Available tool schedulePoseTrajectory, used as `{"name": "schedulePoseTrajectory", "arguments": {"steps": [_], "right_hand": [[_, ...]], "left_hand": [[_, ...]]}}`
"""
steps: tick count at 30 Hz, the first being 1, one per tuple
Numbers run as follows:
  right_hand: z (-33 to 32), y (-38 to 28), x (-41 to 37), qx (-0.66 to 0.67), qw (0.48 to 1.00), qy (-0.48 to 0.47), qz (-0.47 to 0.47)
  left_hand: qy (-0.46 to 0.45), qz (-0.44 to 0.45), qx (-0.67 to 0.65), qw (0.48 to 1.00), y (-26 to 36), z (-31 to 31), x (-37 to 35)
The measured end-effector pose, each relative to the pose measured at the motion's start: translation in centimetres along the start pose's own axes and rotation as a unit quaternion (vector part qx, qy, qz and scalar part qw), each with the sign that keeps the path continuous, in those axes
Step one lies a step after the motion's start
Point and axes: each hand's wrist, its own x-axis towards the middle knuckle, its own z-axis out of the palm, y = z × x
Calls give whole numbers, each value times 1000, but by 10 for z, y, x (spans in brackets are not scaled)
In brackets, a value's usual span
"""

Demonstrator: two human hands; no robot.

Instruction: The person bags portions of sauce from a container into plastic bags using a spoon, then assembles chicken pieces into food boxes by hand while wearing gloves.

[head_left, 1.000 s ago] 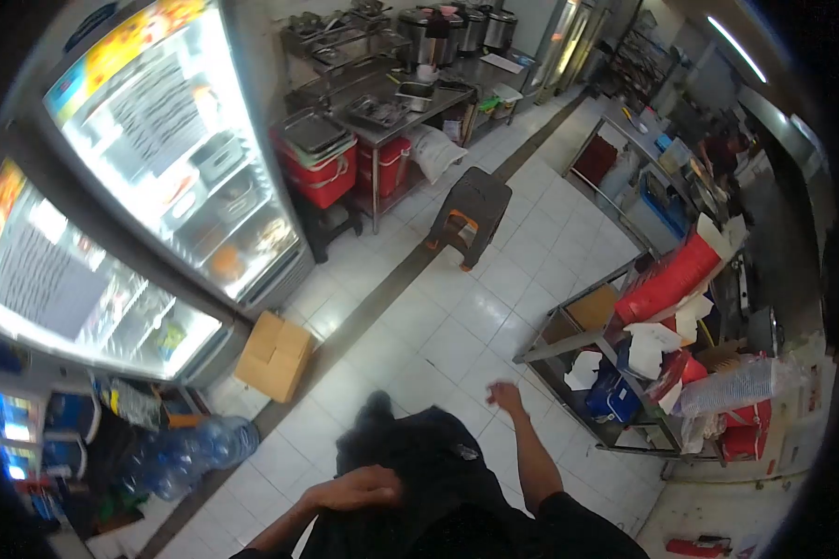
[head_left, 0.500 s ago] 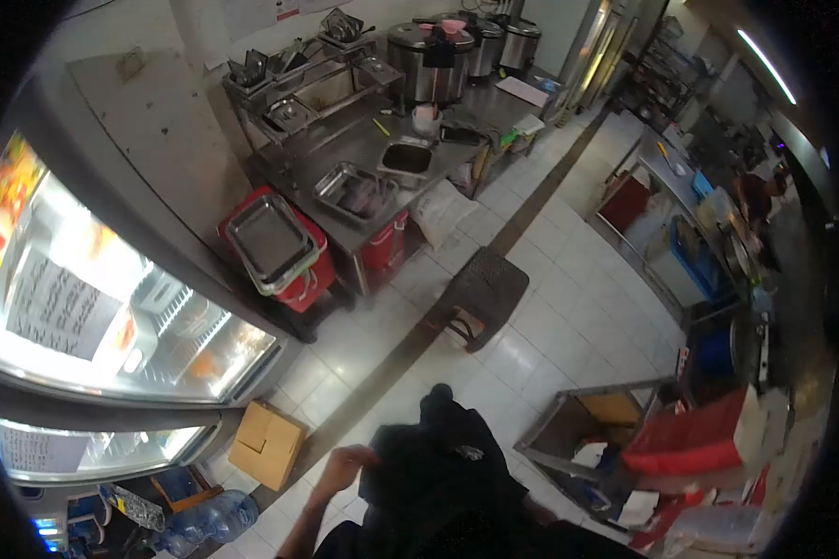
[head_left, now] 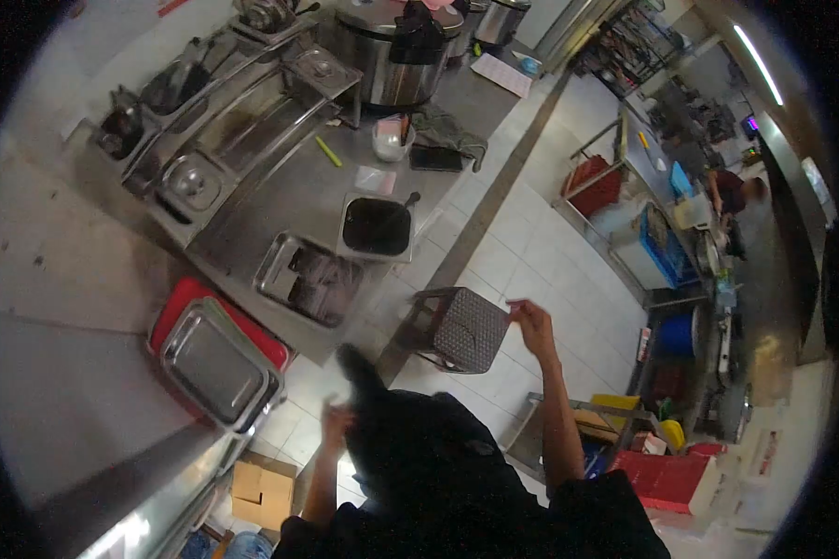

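Observation:
A dark woven-pattern stool [head_left: 473,329] stands on the tiled floor in front of me. My right hand [head_left: 531,326] is raised, its loosely bent fingers overlapping the stool's right edge in this view, with nothing visible in them. Low by my body hangs my left hand [head_left: 337,424], smeared by motion, to the left of my dark clothing. Ahead of it is a steel counter [head_left: 280,200], with a steel tray [head_left: 308,279] holding dark contents and a square pan of dark liquid [head_left: 378,226].
Stacked steel trays [head_left: 216,368] sit over a red bin at left. A cardboard box [head_left: 263,494] lies on the floor. Large steel pots [head_left: 391,70] stand at the back. On the right are a red box [head_left: 667,480] and a shelf; a person [head_left: 729,191] is farther off.
My view has moved forward toward the counter and stool. My right hand has come up into view beside the stool; the fridge at left has mostly left the picture.

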Motion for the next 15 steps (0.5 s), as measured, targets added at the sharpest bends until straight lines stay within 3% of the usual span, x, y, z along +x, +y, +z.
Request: {"name": "schedulePoseTrajectory", "arguments": {"steps": [1, 2, 4, 5, 6, 7, 8, 10, 11, 12, 13, 14, 15], "right_hand": [[3, 0, -4, -57, 998, -7, -5], [7, 2, -10, -112, 993, -16, -11], [4, 60, -28, -54, 989, -26, 133], [5, 54, -31, -63, 976, -29, 205], [8, 47, -27, -71, 960, -31, 271], [17, 58, -20, 50, 964, 10, 260], [14, 68, -5, 36, 964, 11, 262], [25, 45, 48, -183, 970, -4, 159], [32, 33, 85, -176, 980, -5, 92], [39, 35, 126, -155, 986, 6, 57], [56, 2, 172, -266, 963, -3, 32], [71, -9, 218, -281, 959, -14, -34], [89, -6, 262, -273, 960, -13, -63]], "left_hand": [[63, -24, 11, 998, 73, 47, -4], [83, 21, 75, 994, 35, 17, 43], [68, 37, 224, 972, -26, -18, 100], [59, 40, 270, 960, -45, -25, 113], [65, 22, 196, 978, -53, -22, 124], [72, 4, 120, 990, -68, -23, 133], [78, 88, 154, 981, -87, -25, 129], [138, 173, 214, 951, -126, -26, 108], [275, 21, -6, 961, -146, -18, 95], [239, 118, 302, 915, -207, -40, 93], [271, -55, -105, 955, -204, -14, 71], [176, -92, 190, 961, -210, -7, 64], [180, -142, 194, 954, -251, 9, 61]]}}
